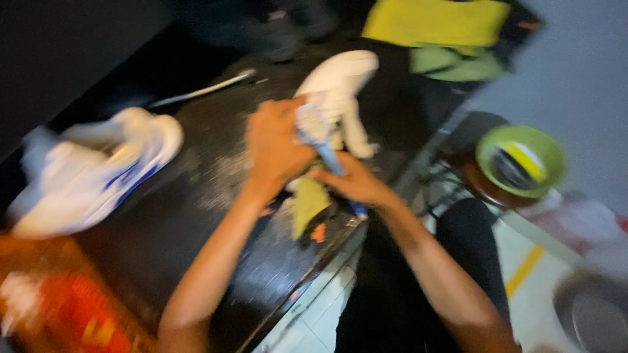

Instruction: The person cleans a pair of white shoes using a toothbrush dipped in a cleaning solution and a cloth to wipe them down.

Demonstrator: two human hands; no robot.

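This looks like a home kitchen or washing corner, blurred by camera motion. A dark stone counter [196,216] runs along a wall, with pale tiles on its front edge and a tiled floor [523,261] below. A green bowl [520,160] sits on a stand beside it, and a metal pot [592,314] stands near the floor. Cloths [435,23] and a white plastic bag [91,173] lie on the counter

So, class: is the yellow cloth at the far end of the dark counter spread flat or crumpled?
Spread fairly flat: the yellow cloth shows one broad, smooth face with straight edges, lying over a rumpled green cloth.
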